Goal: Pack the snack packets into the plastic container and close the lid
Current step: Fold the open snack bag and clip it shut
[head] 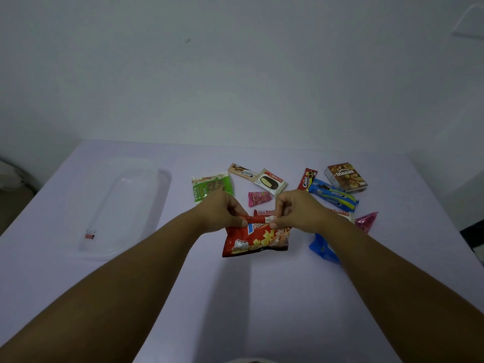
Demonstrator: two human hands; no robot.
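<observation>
**A:** What do you have, left to right?

**B:** At nine o'clock I see the clear oblong plastic container on the pale lilac table, with a small red binder clip at its near end. I can't tell whether its lid is on. No packet is inside; all lie well apart from it. At centre, my left hand and right hand both pinch the folded top edge of the red crinkly potato-snack bag, which rests on the table.

**A:** Fingers?

**B:** Both sets are curled tight, thumb against forefinger, clamped on that rolled edge; nothing else is in them. A green nut-bar packet lies at eleven o'clock of the left hand, a blue cookie packet at two o'clock of the right.

**A:** How would you do this step well?

**B:** I judge the bag is puffy, so I'd press the air down, keep the fold flat, then carry it towards nine o'clock and lay it lengthwise.
</observation>
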